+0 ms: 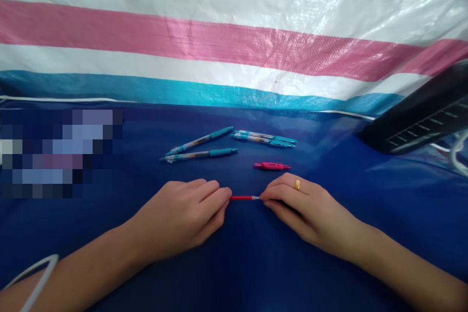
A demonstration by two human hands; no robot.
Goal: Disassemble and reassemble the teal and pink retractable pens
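A thin red pen refill [242, 198] lies level between my two hands, its pale metal tip pointing right. My left hand [197, 209] is closed around its left end, which the fingers hide. The fingertips of my right hand [307, 204], with a gold ring on one finger, pinch together at the tip of the refill. Just behind the right hand rests a short red-pink pen barrel [272, 166] on the dark blue surface.
Two blue pens [201, 154] lie apart behind my left hand, with two more blue pens [265, 138] side by side to their right. A black object [420, 112] stands at the right. Behind is a striped plastic sheet [219, 44]. A white cable [42, 278] crosses my left forearm.
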